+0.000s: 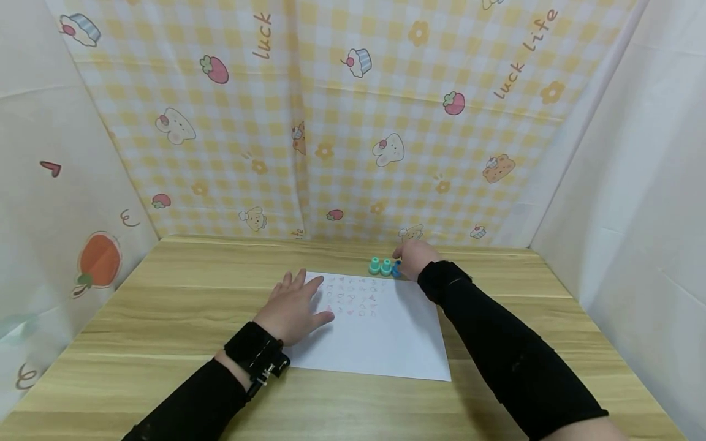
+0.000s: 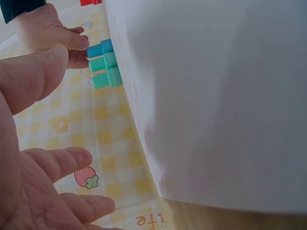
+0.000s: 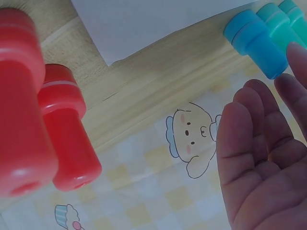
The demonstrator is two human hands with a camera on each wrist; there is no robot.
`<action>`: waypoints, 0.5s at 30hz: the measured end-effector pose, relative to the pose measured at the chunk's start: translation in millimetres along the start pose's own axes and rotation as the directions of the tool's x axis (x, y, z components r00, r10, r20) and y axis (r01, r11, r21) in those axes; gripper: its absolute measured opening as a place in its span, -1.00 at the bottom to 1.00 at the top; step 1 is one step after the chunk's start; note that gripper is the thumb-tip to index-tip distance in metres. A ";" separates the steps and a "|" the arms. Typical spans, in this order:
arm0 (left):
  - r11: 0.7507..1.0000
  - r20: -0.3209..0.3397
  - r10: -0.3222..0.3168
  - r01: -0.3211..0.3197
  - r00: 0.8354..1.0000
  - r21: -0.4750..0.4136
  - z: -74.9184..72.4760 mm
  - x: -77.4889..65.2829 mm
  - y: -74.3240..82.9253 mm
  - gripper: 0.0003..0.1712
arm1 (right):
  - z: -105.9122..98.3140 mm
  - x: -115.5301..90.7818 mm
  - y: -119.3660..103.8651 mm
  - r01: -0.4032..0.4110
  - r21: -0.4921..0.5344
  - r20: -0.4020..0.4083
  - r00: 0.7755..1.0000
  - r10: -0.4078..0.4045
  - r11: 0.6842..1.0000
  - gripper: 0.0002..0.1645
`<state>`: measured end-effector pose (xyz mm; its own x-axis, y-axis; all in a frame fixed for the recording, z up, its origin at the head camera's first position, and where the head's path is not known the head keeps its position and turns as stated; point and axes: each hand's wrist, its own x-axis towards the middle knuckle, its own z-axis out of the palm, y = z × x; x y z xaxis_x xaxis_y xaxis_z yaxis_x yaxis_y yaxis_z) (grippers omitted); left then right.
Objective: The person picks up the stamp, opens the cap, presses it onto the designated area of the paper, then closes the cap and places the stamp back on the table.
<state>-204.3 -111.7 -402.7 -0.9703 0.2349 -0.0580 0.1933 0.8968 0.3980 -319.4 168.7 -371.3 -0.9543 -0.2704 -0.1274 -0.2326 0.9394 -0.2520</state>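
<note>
My left hand (image 1: 289,309) lies with spread fingers on the left part of a white sheet of paper (image 1: 380,346). Small, faint reddish marks in rows cover the sheet's upper left area. Just beyond its far edge, my right hand (image 1: 418,257) has thumb and fingertips at the narrow handle of a blue stamp (image 3: 261,50), pinching it. The stamp stands upright beside two green stamps (image 1: 380,266). In the left wrist view, the right fingertips (image 2: 79,43) straddle the blue handle's end.
Two red stamps (image 3: 72,143) stand to the right of the blue one, hidden behind the right hand in the head view. A yellow checked cloth (image 1: 342,153) hangs behind the wooden table (image 1: 182,288), with white cloth (image 1: 623,184) at both sides.
</note>
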 end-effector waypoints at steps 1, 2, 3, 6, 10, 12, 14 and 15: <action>1.000 0.000 0.000 0.000 1.000 0.000 -0.1 0.2 0.0 -0.05 | 0.1 0.1 -0.2 -0.001 -0.002 0.000 1.000 0.001 1.000 -0.61; 1.000 0.000 0.000 0.000 1.000 0.001 -0.1 0.2 -0.1 -0.05 | 0.3 0.4 -0.4 0.001 -0.007 -0.001 1.000 -0.001 1.000 -0.61; 1.000 0.000 0.000 0.000 1.000 0.003 -0.1 0.2 -0.2 -0.05 | 0.5 0.7 -0.4 0.003 -0.013 -0.002 1.000 -0.003 1.000 -0.61; 1.000 0.001 -0.002 0.002 1.000 0.006 -0.1 0.2 -0.2 -0.05 | 1.5 2.1 -0.3 0.000 -0.025 -0.005 1.000 0.000 1.000 -0.62; 1.000 -0.003 -0.005 0.005 1.000 0.001 0.0 0.0 0.2 -0.05 | 2.8 3.6 0.0 -0.012 -0.026 -0.011 1.000 0.012 1.000 -0.63; 1.000 -0.004 -0.005 0.005 1.000 -0.002 0.3 -0.1 0.3 -0.05 | 3.1 3.7 0.0 -0.015 -0.026 -0.014 1.000 0.014 1.000 -0.64; 1.000 -0.004 -0.005 0.005 1.000 -0.006 0.6 0.1 0.4 -0.05 | 3.3 3.6 -0.1 -0.016 -0.027 -0.015 1.000 0.015 1.000 -0.64; 1.000 -0.004 -0.004 0.004 1.000 -0.007 0.6 0.1 0.5 -0.05 | 3.4 3.8 0.0 -0.016 -0.028 -0.014 1.000 0.015 0.999 -0.64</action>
<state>-204.2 -111.0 -403.1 -0.9716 0.2299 -0.0557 0.1886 0.8951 0.4040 -322.4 166.9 -375.1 -0.9602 -0.2530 -0.1181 -0.2226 0.9490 -0.2234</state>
